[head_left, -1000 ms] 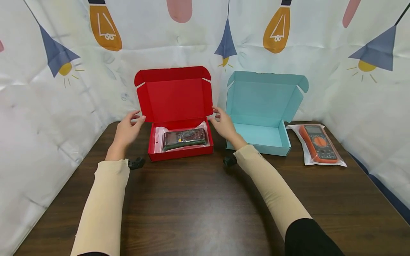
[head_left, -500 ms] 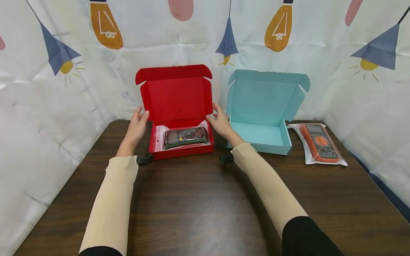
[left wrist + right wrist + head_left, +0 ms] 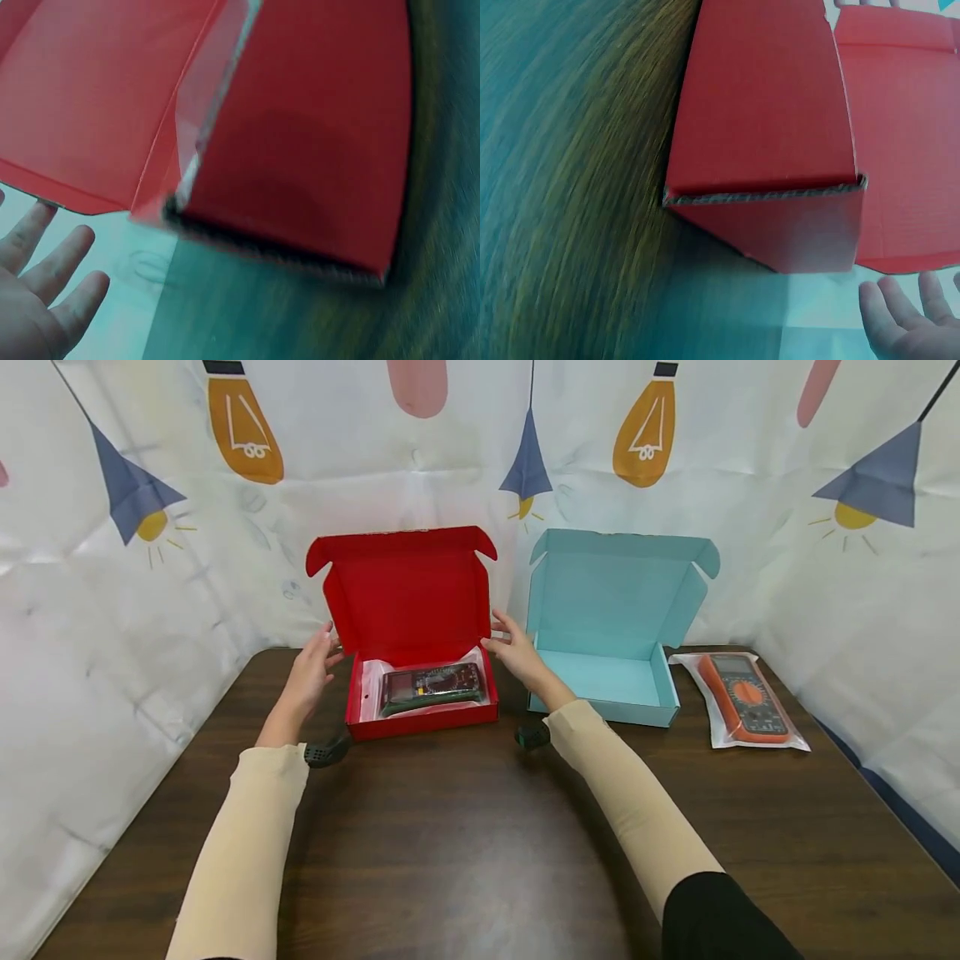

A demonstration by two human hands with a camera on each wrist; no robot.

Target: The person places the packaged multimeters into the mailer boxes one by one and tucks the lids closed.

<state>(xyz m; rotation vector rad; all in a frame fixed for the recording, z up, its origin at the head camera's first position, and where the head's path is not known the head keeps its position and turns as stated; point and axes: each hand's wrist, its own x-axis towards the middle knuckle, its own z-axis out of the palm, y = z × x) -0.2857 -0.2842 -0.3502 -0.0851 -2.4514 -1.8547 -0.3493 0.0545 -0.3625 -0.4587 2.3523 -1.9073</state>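
A red cardboard box [image 3: 420, 722] stands on the table with its lid [image 3: 412, 593] raised. Inside it lies a dark multimeter [image 3: 431, 685] in a clear plastic bag. My left hand [image 3: 303, 681] is at the lid's left edge with fingers extended; in the left wrist view one fingertip of that hand [image 3: 34, 300] meets the lid's edge. On the opposite side, my right hand [image 3: 525, 660] has its fingers spread close to the lid's right edge. In the right wrist view the fingers [image 3: 889, 304] are extended just beside the lid, gripping nothing.
A light blue box [image 3: 607, 672] with its lid up stands right of the red one, close to my right forearm. Farther right, an orange multimeter [image 3: 750, 697] lies in a plastic bag. A printed curtain [image 3: 450, 460] hangs behind the table [image 3: 450, 843].
The red lid has tipped slightly forward, its top edge now lower. My left hand has moved in to the lid's left edge; my right hand has stayed near the right edge.
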